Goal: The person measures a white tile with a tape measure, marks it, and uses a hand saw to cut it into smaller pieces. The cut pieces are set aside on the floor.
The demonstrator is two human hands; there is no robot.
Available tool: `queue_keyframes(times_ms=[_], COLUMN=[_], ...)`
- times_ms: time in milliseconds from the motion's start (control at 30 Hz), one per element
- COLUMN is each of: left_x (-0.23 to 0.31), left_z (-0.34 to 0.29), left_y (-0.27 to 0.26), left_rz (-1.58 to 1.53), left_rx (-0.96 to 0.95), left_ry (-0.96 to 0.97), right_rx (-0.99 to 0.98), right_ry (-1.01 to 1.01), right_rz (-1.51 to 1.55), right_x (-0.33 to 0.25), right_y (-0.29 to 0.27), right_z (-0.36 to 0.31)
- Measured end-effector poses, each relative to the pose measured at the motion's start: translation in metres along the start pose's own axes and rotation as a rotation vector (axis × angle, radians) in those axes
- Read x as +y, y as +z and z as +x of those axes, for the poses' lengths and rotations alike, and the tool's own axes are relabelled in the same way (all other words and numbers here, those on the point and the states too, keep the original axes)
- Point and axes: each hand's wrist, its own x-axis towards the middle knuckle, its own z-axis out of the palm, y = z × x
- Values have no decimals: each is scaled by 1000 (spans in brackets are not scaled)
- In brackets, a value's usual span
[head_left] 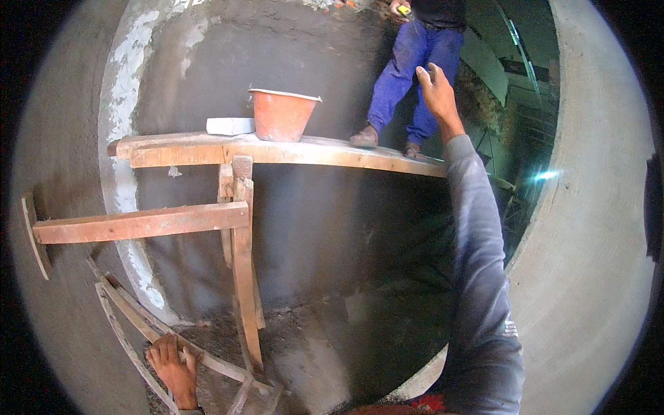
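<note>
While your left hand (173, 370) lay on the wooden rail (221, 367) at lower left, whether gripping I couldn't tell, your right hand (438, 97) was raised, fingers parted and empty; an orange bucket (282, 116) stood on the plank (187, 154) above.

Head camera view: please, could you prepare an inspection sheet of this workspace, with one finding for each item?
Surface: long, pale wooden plank, raised above the floor; it carries an orange tapered bucket and, beside it, a white rectangular block.
Job's things: long, narrow wooden bar, low down, under the left hand.
Clutter: dark loose debris on the floor, details unclear.
Hands: left hand on the bar, grip unclear; right hand raised, open, nothing seen in it.
Cables: none clearly seen.
Surroundings: grey wall; another person in blue trousers stands on the plank, holding a small yellow object.
</note>
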Motion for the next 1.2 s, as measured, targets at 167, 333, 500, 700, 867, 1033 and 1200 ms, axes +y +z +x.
queue_keyframes(times_ms=[167, 333, 500, 700, 867, 1033, 1200], left_x=[7, 10, 3, 10, -5, -21, 35], left_z=[3, 3, 2, 8, 8, 21, 8], left_y=[-1, -8, -7, 6, 10, 19, -9], left_rz=[-56, -33, -5, -56, -22, 122, 15], left_rx=[-57, -97, -41, -42, -122, 86, 368], left_ry=[-29, -59, -2, 46, 126, 418, 703], right_rx=[86, 269, 287, 418, 317, -113, -446], right_ry=[-178, -424, -393, -334, 127, 662, 989], right_rz=[-106, -132, -10, -117, 306, 896, 469], right_x=[30, 18, 9, 15, -38, -118, -196], right_y=[23, 34, 47, 5, -40, -90, -190], right_z=[34, 59, 44, 18, -142, -413, -759])
